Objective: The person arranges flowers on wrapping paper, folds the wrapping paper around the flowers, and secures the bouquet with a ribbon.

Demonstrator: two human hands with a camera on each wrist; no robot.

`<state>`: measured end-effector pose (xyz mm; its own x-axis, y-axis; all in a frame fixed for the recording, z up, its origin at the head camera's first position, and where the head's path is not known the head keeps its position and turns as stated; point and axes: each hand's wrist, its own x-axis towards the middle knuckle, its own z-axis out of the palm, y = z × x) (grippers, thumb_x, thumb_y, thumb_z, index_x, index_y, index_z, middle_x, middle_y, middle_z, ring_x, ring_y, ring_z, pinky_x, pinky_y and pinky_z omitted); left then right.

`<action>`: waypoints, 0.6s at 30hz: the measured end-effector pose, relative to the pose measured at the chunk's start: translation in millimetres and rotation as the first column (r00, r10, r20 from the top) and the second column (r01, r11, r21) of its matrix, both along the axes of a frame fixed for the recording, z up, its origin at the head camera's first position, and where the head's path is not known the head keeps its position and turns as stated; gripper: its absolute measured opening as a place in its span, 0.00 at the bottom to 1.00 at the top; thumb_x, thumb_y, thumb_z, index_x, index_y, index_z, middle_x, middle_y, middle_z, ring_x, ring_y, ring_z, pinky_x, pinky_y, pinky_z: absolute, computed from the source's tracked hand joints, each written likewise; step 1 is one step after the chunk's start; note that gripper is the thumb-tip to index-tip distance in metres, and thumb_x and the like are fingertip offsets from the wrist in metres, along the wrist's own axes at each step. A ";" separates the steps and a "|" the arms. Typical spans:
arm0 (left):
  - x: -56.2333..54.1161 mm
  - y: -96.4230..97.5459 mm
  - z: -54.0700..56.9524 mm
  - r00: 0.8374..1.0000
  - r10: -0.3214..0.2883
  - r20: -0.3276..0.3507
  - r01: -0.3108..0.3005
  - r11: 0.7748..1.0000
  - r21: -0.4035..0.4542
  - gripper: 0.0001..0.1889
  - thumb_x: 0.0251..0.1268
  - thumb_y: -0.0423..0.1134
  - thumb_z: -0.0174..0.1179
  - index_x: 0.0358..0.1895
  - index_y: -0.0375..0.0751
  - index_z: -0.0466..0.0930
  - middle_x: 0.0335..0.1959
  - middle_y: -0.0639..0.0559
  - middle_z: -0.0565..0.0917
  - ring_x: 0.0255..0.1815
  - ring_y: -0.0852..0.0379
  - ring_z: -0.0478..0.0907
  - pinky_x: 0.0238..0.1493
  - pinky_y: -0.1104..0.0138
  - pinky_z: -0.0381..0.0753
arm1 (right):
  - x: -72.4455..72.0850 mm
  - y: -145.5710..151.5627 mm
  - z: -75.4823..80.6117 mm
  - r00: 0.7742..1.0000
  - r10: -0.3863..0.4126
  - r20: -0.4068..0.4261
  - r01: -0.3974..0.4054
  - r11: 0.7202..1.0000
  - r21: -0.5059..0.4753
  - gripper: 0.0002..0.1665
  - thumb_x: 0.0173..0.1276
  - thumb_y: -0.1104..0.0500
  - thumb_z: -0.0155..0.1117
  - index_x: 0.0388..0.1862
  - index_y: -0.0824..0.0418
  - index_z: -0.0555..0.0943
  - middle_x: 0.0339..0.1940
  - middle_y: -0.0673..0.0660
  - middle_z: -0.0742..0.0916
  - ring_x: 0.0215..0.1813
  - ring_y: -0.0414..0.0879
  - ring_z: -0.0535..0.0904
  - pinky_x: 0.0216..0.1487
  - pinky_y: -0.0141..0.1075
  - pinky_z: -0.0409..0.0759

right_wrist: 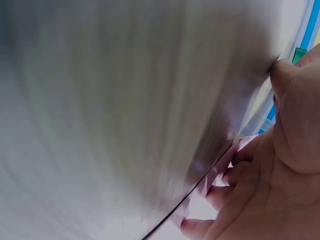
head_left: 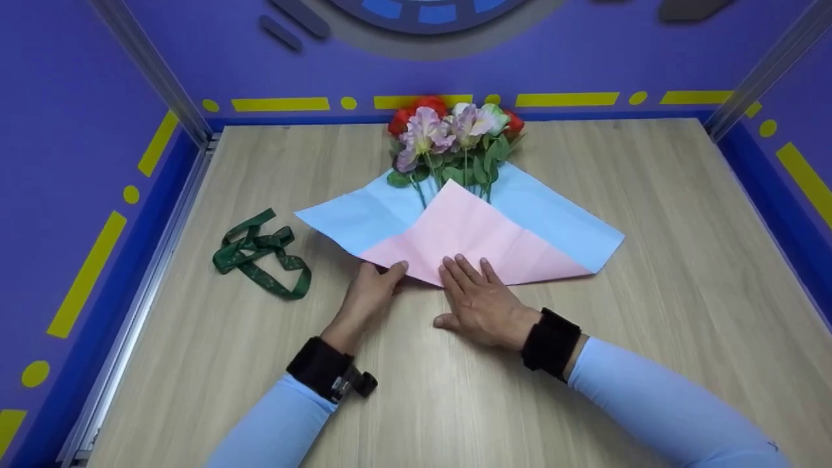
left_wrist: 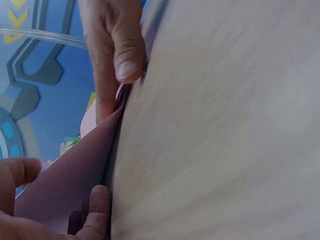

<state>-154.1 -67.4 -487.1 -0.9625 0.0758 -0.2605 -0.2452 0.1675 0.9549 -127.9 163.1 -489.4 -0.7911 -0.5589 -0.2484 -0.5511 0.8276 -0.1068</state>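
A sheet of wrapping paper point(head_left: 546, 214), blue inside, lies on the table with its near part folded up into a pink flap point(head_left: 448, 227). Artificial flowers point(head_left: 455, 130) in red, lilac and white, with green leaves, lie on it, their lower stems hidden under the flap. My left hand point(head_left: 370, 289) holds the folded edge left of centre, its thumb over the paper; the other fingers are partly hidden. With fingers spread and straight, my right hand point(head_left: 484, 305) rests on the flap by the fold. Pink paper point(left_wrist: 75, 175) slants between the left thumb and fingers in the left wrist view.
A loosely coiled dark green ribbon point(head_left: 260, 253) lies on the wooden table point(head_left: 682, 325) to the left of the paper. Blue-purple panels point(head_left: 292, 65) with yellow marks stand along the table's back and sides.
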 end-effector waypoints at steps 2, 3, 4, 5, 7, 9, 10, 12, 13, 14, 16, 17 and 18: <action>-2.9 4.8 -0.8 0.999 -0.025 -0.031 0.021 0.994 -0.110 0.14 0.78 0.41 0.57 0.56 0.35 0.80 0.42 0.49 0.81 0.40 0.55 0.79 0.40 0.67 0.80 | 0.9 -1.5 0.2 1.000 -0.003 -0.015 0.003 1.000 0.014 0.56 0.81 0.27 0.40 0.87 0.67 0.48 0.88 0.66 0.52 0.89 0.61 0.43 0.85 0.63 0.45; -4.4 6.6 -0.7 0.999 -0.030 -0.042 0.023 0.988 -0.150 0.11 0.78 0.40 0.55 0.50 0.35 0.81 0.36 0.50 0.79 0.36 0.56 0.77 0.37 0.67 0.77 | 1.6 -2.5 0.2 1.000 -0.003 -0.027 0.003 1.000 0.017 0.56 0.81 0.27 0.41 0.87 0.68 0.48 0.88 0.66 0.53 0.89 0.62 0.43 0.85 0.64 0.45; -5.2 8.1 -0.2 0.998 -0.034 -0.046 0.025 0.983 -0.180 0.10 0.77 0.40 0.53 0.43 0.36 0.81 0.32 0.52 0.78 0.33 0.56 0.75 0.35 0.67 0.74 | 2.2 -3.8 0.1 0.999 -0.001 -0.037 0.002 1.000 0.024 0.57 0.81 0.26 0.41 0.87 0.68 0.48 0.88 0.66 0.52 0.89 0.62 0.43 0.85 0.64 0.45; -5.9 9.5 0.3 0.998 -0.039 -0.056 0.026 0.977 -0.212 0.11 0.77 0.39 0.53 0.37 0.38 0.80 0.29 0.54 0.75 0.31 0.56 0.73 0.34 0.67 0.72 | 2.6 -5.2 0.3 0.999 0.002 -0.047 0.000 0.999 0.033 0.57 0.81 0.26 0.40 0.87 0.68 0.48 0.88 0.66 0.52 0.89 0.62 0.42 0.85 0.64 0.44; -6.3 12.6 2.5 0.997 -0.041 -0.064 0.023 0.966 -0.258 0.14 0.76 0.40 0.51 0.28 0.43 0.75 0.25 0.55 0.71 0.29 0.56 0.70 0.33 0.65 0.68 | 3.0 -7.8 0.3 0.998 0.007 -0.065 -0.005 0.999 0.036 0.58 0.80 0.25 0.40 0.87 0.68 0.48 0.88 0.66 0.52 0.89 0.62 0.42 0.85 0.64 0.43; -7.6 14.6 -0.6 0.995 -0.046 -0.088 0.019 0.958 -0.286 0.16 0.77 0.43 0.51 0.25 0.47 0.71 0.24 0.54 0.68 0.29 0.55 0.68 0.32 0.64 0.67 | 3.0 -9.8 0.3 0.997 0.004 -0.071 -0.001 0.999 0.038 0.58 0.79 0.24 0.39 0.87 0.67 0.48 0.89 0.66 0.51 0.89 0.63 0.41 0.85 0.65 0.42; -7.4 15.9 0.6 0.996 -0.043 -0.084 0.016 0.954 -0.298 0.17 0.77 0.44 0.50 0.24 0.46 0.70 0.25 0.53 0.68 0.29 0.54 0.68 0.33 0.63 0.68 | 2.7 -11.3 0.1 0.998 0.000 -0.067 0.002 0.999 0.038 0.58 0.79 0.24 0.39 0.87 0.66 0.48 0.89 0.66 0.51 0.89 0.63 0.40 0.84 0.65 0.42; -6.8 19.4 3.6 0.996 -0.040 -0.083 0.011 0.948 -0.319 0.18 0.79 0.47 0.49 0.28 0.44 0.73 0.29 0.51 0.71 0.33 0.52 0.70 0.36 0.60 0.71 | 2.4 -13.4 -0.5 0.998 -0.014 -0.053 0.016 0.999 0.039 0.59 0.78 0.23 0.38 0.88 0.65 0.48 0.89 0.66 0.50 0.89 0.63 0.39 0.84 0.66 0.42; -6.7 21.3 5.0 0.995 -0.043 -0.086 0.012 0.943 -0.331 0.18 0.80 0.47 0.48 0.30 0.42 0.76 0.31 0.49 0.73 0.35 0.51 0.71 0.39 0.58 0.74 | 2.4 -14.4 -0.6 0.999 -0.022 -0.049 0.025 0.999 0.045 0.59 0.78 0.22 0.38 0.88 0.64 0.48 0.89 0.66 0.49 0.89 0.63 0.37 0.84 0.67 0.41; -6.3 23.2 6.8 0.995 -0.049 -0.088 0.015 0.938 -0.347 0.20 0.81 0.48 0.47 0.33 0.39 0.78 0.33 0.47 0.75 0.37 0.50 0.72 0.42 0.57 0.76 | 2.4 -15.2 -1.0 0.998 -0.031 -0.048 0.033 0.998 0.053 0.59 0.77 0.21 0.38 0.88 0.63 0.48 0.89 0.65 0.49 0.89 0.63 0.36 0.84 0.67 0.41; -5.3 28.3 14.6 0.993 -0.065 -0.096 0.024 0.927 -0.373 0.21 0.83 0.46 0.46 0.41 0.32 0.81 0.43 0.41 0.78 0.44 0.48 0.73 0.51 0.53 0.78 | 2.7 -17.2 -1.5 0.998 -0.036 -0.058 0.040 0.997 0.070 0.60 0.76 0.20 0.37 0.88 0.62 0.48 0.90 0.64 0.48 0.89 0.62 0.35 0.83 0.68 0.40; -5.7 29.8 15.6 0.990 -0.077 -0.120 0.025 0.922 -0.385 0.21 0.83 0.45 0.45 0.44 0.29 0.82 0.47 0.38 0.78 0.47 0.47 0.73 0.55 0.51 0.78 | 2.9 -18.2 -1.5 0.997 -0.034 -0.071 0.039 0.996 0.079 0.61 0.76 0.19 0.36 0.88 0.62 0.49 0.90 0.63 0.48 0.89 0.61 0.35 0.83 0.68 0.40; -6.1 31.2 16.6 0.985 -0.088 -0.149 0.021 0.917 -0.399 0.22 0.83 0.44 0.45 0.47 0.27 0.82 0.51 0.36 0.77 0.49 0.46 0.73 0.58 0.51 0.77 | 2.9 -19.3 -1.3 0.996 -0.029 -0.085 0.036 0.996 0.086 0.61 0.75 0.19 0.36 0.88 0.62 0.49 0.90 0.63 0.48 0.90 0.61 0.35 0.84 0.67 0.39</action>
<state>-160.2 -36.1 -470.5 -0.9911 0.0520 -0.1221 -0.0740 0.5476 0.8335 -125.0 143.8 -490.8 -0.8287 -0.5115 -0.2271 -0.5275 0.8494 0.0119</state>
